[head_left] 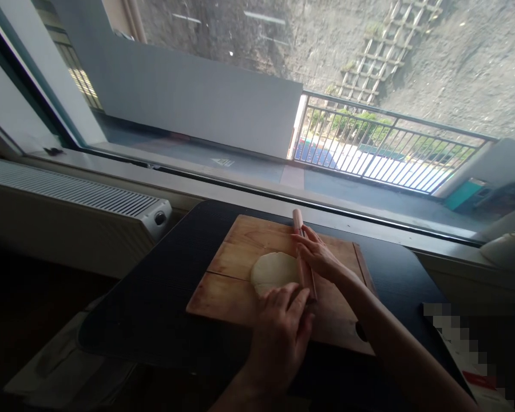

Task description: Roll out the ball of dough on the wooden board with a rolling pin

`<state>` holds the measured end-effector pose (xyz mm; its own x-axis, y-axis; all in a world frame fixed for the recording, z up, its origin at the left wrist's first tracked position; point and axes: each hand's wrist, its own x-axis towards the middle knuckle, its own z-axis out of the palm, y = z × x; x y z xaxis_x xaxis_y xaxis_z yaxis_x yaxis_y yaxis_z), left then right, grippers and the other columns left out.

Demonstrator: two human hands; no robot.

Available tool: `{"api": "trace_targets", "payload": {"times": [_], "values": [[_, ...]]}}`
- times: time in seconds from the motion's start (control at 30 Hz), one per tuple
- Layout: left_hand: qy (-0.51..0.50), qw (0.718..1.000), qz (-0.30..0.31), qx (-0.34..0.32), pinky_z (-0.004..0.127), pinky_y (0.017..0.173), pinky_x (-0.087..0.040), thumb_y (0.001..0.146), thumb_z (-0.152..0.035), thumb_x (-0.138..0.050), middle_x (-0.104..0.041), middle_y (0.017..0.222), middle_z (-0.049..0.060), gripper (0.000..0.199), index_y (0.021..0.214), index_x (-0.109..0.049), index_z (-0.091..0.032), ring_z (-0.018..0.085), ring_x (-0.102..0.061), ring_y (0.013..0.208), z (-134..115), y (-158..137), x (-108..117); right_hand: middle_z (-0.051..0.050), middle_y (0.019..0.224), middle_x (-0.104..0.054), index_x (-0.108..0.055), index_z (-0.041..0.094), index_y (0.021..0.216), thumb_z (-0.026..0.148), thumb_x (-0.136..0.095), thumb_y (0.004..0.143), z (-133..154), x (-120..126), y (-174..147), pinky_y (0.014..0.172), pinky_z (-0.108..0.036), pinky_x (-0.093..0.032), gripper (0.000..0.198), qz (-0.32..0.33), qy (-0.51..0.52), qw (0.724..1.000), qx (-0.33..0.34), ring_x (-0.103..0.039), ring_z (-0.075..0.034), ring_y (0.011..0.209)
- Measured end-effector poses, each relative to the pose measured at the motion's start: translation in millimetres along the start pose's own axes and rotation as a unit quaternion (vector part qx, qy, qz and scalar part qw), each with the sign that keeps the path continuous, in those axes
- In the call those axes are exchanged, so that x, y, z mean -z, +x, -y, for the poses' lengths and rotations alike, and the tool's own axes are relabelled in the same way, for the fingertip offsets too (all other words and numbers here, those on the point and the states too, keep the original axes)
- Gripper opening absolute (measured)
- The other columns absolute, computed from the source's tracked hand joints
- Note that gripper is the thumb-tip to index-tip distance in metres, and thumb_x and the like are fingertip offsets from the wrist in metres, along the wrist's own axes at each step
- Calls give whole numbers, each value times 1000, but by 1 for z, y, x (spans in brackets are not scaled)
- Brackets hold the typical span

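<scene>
A wooden rolling pin [307, 276] lies lengthwise over the right edge of a flat, round sheet of dough [274, 269]. My right hand [317, 254] rests on the far half of the pin, its fingers laid across the wood. At the near end of the pin is my left hand [283, 320], with bent fingers over the dough's near edge and the index finger against the pin. Part of the dough is hidden under the pin and my left fingers. Both lie on a wooden cutting board [229, 257].
The board sits on a black table [154, 303] with rounded corners, pushed up to a window sill [257, 200]. A white radiator [111, 200] stands to the left. Outside the glass is a metal railing [381, 143]. A dark object with a pixelated area is at the lower right.
</scene>
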<state>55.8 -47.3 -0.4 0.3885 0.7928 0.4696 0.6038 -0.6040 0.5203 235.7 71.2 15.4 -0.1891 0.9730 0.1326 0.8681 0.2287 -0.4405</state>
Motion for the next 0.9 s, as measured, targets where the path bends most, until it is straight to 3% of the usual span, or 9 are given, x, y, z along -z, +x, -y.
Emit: {"api": "trace_targets", "payload": {"times": [0.13, 0.23, 0.33, 0.5, 0.63, 0.77, 0.9], "values": [[29, 998, -26, 55, 43, 92, -38, 85, -29, -54, -52, 114, 6, 38, 123, -52, -24, 24, -49, 101, 4, 8, 2, -4, 151, -21, -53, 27, 126, 35, -36, 91, 37, -17, 34, 109, -45, -20, 39, 42, -49, 998, 11, -9, -25, 139], [62, 995, -17, 70, 42, 89, -37, 86, -28, -51, -54, 102, 5, 30, 115, -56, -25, 22, -50, 95, 10, 12, 12, -5, 146, -32, -58, 26, 121, 30, -39, 89, 64, -29, 70, 109, -47, -17, 37, 46, -68, 996, 37, -13, -24, 139], [80, 995, -6, 64, 42, 89, -35, 90, -28, -44, -54, 95, 4, 27, 113, -57, -25, 21, -50, 92, 10, 13, 19, -2, 142, -39, -61, 28, 115, 28, -41, 87, 67, -33, 87, 110, -44, -17, 34, 40, -62, 997, 40, -16, -22, 138], [93, 995, 27, 32, 45, 93, -32, 88, -27, -46, -53, 92, 3, 35, 123, -51, -30, 22, -48, 92, -7, 15, 7, -1, 149, -26, -55, 27, 124, 34, -40, 88, 17, -19, 58, 109, -37, -24, 40, 11, -48, 999, -15, -18, -22, 138], [113, 993, 44, 14, 44, 92, -33, 85, -28, -50, -52, 91, 4, 29, 113, -57, -32, 23, -46, 90, -19, 21, -6, -4, 150, -22, -45, 25, 134, 37, -24, 93, -13, -2, 18, 110, -40, -21, 47, -25, -54, 997, -54, -13, -21, 139], [128, 991, 36, 14, 43, 91, -32, 89, -27, -45, -53, 88, 3, 29, 114, -57, -32, 21, -47, 89, -14, 23, -1, -3, 149, -26, -50, 26, 129, 34, -22, 93, 1, 0, 15, 110, -44, -17, 46, -26, -84, 995, -49, -7, -22, 140], [159, 987, 19, 30, 44, 90, -31, 91, -31, -41, -56, 85, 4, 35, 124, -51, -26, 22, -49, 87, 1, 24, 18, 1, 139, -42, -63, 30, 111, 33, -35, 89, 39, -18, 50, 108, -45, -18, 36, 4, -93, 996, -14, -15, -23, 138]]}}
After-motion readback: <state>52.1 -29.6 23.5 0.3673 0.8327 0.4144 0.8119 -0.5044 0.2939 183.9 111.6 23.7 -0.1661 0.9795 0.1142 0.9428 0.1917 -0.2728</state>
